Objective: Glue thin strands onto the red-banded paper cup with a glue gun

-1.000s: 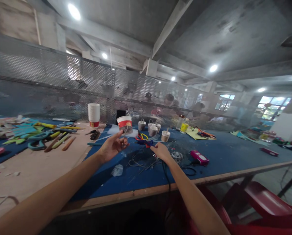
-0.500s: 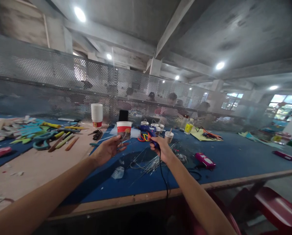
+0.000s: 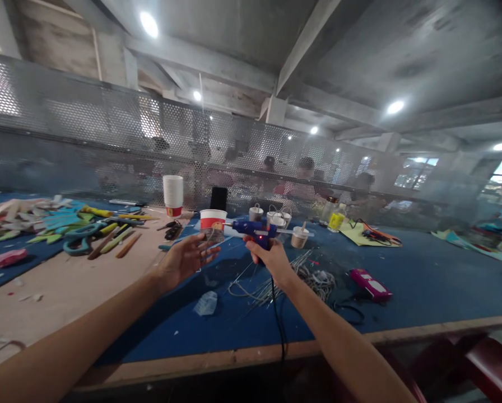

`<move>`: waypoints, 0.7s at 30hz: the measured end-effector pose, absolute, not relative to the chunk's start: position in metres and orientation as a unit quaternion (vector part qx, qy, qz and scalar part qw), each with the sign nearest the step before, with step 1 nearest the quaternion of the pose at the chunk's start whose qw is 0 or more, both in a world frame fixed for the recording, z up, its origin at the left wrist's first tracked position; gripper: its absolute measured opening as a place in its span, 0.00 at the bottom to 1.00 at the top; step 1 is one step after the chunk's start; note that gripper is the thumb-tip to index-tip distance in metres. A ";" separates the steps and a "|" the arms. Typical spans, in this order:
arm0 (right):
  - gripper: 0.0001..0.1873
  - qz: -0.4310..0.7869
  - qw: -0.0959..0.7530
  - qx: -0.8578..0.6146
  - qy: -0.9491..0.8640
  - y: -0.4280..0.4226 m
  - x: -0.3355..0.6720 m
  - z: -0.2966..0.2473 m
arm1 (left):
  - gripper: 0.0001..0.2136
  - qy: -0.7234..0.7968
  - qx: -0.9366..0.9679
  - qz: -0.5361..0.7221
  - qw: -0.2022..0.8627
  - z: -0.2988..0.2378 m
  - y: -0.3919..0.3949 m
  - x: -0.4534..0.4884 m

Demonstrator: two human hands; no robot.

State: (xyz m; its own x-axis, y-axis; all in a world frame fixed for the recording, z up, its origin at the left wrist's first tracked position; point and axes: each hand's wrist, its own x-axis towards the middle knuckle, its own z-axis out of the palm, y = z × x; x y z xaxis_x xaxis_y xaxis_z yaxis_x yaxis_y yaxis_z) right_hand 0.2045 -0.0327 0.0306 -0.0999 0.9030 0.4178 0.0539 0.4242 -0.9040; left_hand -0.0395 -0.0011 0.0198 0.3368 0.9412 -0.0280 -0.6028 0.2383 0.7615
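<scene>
My left hand (image 3: 187, 258) grips a paper cup (image 3: 213, 219) near its base, thumb on the near side. The cup is white inside its rim with a red band, and grey cord covers its lower part. My right hand (image 3: 272, 258) is wrapped round the handle of a blue hot glue gun (image 3: 253, 229) with a small red light lit. Its nozzle points left at the cup's side, close to it; whether they touch I cannot tell. A black cable (image 3: 278, 322) hangs from the gun over the table edge. Below lies a loose bundle of grey cord (image 3: 318, 282).
A stack of paper cups (image 3: 173, 195) and a black phone (image 3: 218, 198) stand behind. Several cord-wrapped cups (image 3: 256, 214) are further back. Scissors (image 3: 80, 239) lie left, a purple packet (image 3: 371, 284) right. A yellow-labelled bottle (image 3: 336, 220) stands before the perforated metal screen (image 3: 242, 143).
The glue gun has turned level, its nozzle now directed at the cup's side. My left hand still holds the cup. The view has shifted slightly left.
</scene>
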 end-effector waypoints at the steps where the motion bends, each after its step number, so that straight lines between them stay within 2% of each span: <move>1: 0.17 0.363 0.548 -0.387 -0.646 -0.035 0.204 0.029 | 0.04 0.256 0.334 0.518 0.745 0.020 -0.002 -0.039; 4: 0.17 0.293 0.532 -0.429 -0.669 -0.042 0.203 0.025 | 0.04 0.266 0.338 0.520 0.738 0.020 -0.006 -0.038; 8: 0.23 0.214 0.512 -0.464 -0.691 -0.048 0.203 0.020 | 0.06 0.272 0.357 0.515 0.730 0.021 -0.009 -0.037; 10: 0.22 0.191 0.510 -0.466 -0.697 -0.048 0.202 0.019 | 0.05 0.280 0.358 0.520 0.723 0.021 -0.011 -0.036; 14: 0.18 0.176 0.501 -0.463 -0.710 -0.045 0.203 0.015 | 0.04 0.287 0.363 0.518 0.719 0.023 -0.013 -0.036; 21: 0.18 0.168 0.500 -0.456 -0.717 -0.041 0.204 0.007 | 0.03 0.278 0.370 0.511 0.724 0.024 -0.014 -0.035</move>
